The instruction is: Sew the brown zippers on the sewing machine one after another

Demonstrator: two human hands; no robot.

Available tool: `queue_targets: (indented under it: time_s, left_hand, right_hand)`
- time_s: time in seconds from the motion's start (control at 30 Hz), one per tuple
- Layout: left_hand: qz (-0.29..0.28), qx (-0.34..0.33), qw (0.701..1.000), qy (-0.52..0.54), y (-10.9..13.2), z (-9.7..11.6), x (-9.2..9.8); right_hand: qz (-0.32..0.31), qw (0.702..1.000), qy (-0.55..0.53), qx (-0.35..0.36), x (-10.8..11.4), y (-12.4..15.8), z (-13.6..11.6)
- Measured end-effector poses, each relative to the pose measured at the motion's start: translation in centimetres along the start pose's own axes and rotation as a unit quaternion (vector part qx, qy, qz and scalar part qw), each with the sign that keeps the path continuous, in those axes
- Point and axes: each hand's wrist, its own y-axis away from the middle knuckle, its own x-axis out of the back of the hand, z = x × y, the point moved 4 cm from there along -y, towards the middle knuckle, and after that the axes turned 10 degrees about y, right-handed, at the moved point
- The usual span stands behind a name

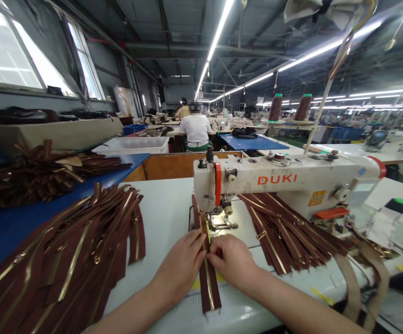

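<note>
A brown zipper strip with gold teeth (pixel 208 283) runs from the table's front edge up under the presser foot (pixel 218 221) of a white DUKI sewing machine (pixel 288 181). My left hand (pixel 182 264) lies on the strip's left side, fingers pressed together along it. My right hand (pixel 232 260) pinches the strip's right edge just below the foot. Both hands touch the strip at about the same height.
A large heap of brown zipper strips (pixel 69 260) covers the table at left, another pile (pixel 284 232) lies under the machine arm. More strips (pixel 37 174) sit on a blue bench. A person in white (pixel 196 130) sits at a far table. Two thread cones (pixel 288 107) stand behind.
</note>
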Motion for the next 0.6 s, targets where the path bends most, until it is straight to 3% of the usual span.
queue_targets:
  time_s: [0.13, 0.37, 0.6]
  left_hand:
    - [-0.035, -0.006, 0.997, -0.068, -0.4, -0.1, -0.3]
    - [-0.001, -0.021, 0.999, -0.038, -0.8, 0.2, 0.2]
    - [-0.020, -0.071, 0.994, -0.076, -0.3, 1.0, 0.2]
  right_hand:
    - [0.006, 0.999, -0.011, 0.029, 0.2, 0.3, 0.2]
    - [0.007, 0.995, 0.029, 0.093, 0.3, 0.5, 0.1]
    - [0.017, 0.991, 0.066, 0.119, 0.3, 0.5, -0.2]
